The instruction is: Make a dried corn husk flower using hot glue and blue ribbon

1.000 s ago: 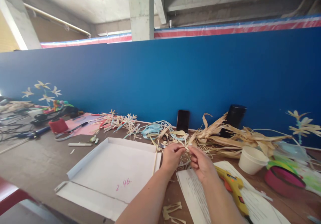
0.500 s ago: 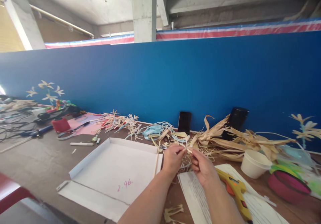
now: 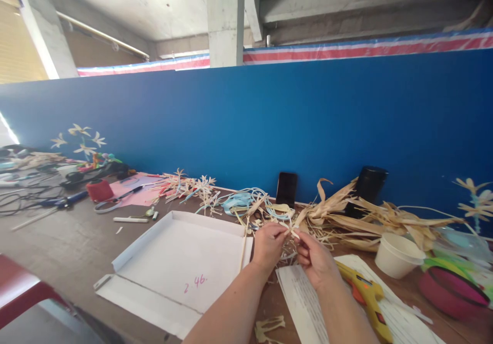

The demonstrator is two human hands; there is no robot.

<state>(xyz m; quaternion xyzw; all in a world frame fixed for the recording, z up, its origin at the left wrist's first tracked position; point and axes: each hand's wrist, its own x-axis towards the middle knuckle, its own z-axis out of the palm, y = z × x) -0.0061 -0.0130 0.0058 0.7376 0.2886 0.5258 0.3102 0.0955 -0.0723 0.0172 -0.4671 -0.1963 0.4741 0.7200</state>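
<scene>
Between my two hands is a small pale husk flower (image 3: 291,227), its thin petals showing above the fingertips. My left hand (image 3: 268,245) pinches it from the left, thumb and forefinger closed. From the right, my right hand (image 3: 314,259) grips a petal with its fingertips, the other fingers curled in. Both hands are above loose husk scraps, between a white box lid (image 3: 169,262) marked "2.46." and a yellow glue gun (image 3: 365,295) lying on printed paper (image 3: 302,298). Dried corn husks (image 3: 335,208) lie just beyond my right hand.
A black phone (image 3: 286,189) leans on the blue partition (image 3: 246,123). At right stand a white paper cup (image 3: 398,255) and a pink container (image 3: 452,292). Finished husk flowers (image 3: 204,184), blue strips (image 3: 236,201) and a red tape roll (image 3: 99,190) lie to the left.
The view has turned slightly left, so everything sits a little further right. Both hands stay together on the flower, with only small finger movement; a petal shows more clearly at the right fingertips.
</scene>
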